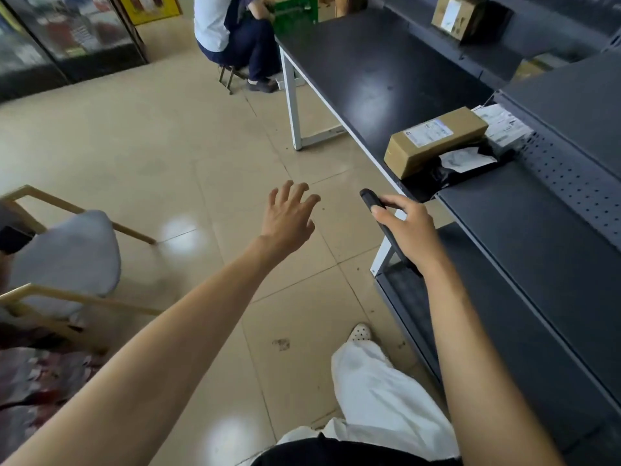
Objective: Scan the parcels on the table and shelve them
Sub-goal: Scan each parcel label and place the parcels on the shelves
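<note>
Cardboard parcel [413, 156], label [428, 131] blurred; right hand [410, 230] grips, seemingly, a scanner [368, 197].

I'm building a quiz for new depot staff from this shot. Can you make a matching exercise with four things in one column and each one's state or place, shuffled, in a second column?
Things
1. left hand
2. right hand
3. long cardboard box
4. black bag parcel

States or places
A. lies on the table, white label facing up
B. grips the black scanner
C. crumpled, lying against the box
D. fingers spread, holding nothing

Pairs: 1-D, 2-B, 3-A, 4-C
</note>
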The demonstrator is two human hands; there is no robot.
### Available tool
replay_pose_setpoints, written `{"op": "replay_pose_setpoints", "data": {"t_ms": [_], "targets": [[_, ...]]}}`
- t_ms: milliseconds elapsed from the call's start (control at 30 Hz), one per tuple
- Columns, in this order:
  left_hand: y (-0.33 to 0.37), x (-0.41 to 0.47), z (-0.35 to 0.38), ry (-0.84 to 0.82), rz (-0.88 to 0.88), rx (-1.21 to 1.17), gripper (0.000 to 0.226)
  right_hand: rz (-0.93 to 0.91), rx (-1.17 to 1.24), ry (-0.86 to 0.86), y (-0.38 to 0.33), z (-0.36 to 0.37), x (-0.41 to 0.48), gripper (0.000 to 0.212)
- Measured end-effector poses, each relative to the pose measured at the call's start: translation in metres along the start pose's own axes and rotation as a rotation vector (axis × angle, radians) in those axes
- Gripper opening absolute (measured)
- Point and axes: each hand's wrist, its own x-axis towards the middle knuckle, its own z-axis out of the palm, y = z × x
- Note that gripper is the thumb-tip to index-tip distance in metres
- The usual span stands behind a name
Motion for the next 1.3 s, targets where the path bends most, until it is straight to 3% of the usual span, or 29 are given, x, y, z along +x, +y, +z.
{"op": "replay_pose_setpoints", "data": {"t_ms": [200, 400, 667, 867, 1000, 1300], "targets": [[-0.029, 0.132, -0.003, -0.007, 0.027, 0.069, 0.053, -0.001, 0.01, -0.033, -0.012, -0.005, 0.14, 0.037], [-0.044, 0.278, -0.013, -0.014, 0.057, 0.095, 0.047, -0.035, 0.006, 0.037, -0.038, -0.034, 0.28, 0.034], [-0.043, 0.444, -0.013, -0.033, 0.185, 0.079, 0.042, 0.095, 0.004, 0.117, -0.03, -0.063, 0.394, 0.035], [-0.023, 0.587, 0.002, -0.08, 0.398, 0.115, 0.04, 0.212, -0.022, 0.284, -0.022, -0.09, 0.481, 0.039], [-0.001, 0.676, 0.012, -0.111, 0.586, 0.079, 0.041, 0.32, -0.014, 0.5, -0.01, -0.107, 0.536, 0.042], [0.08, 0.76, 0.054, -0.298, 1.071, 0.101, 0.05, 0.644, 0.129, 0.82, 0.027, -0.107, 0.551, 0.035]]}}
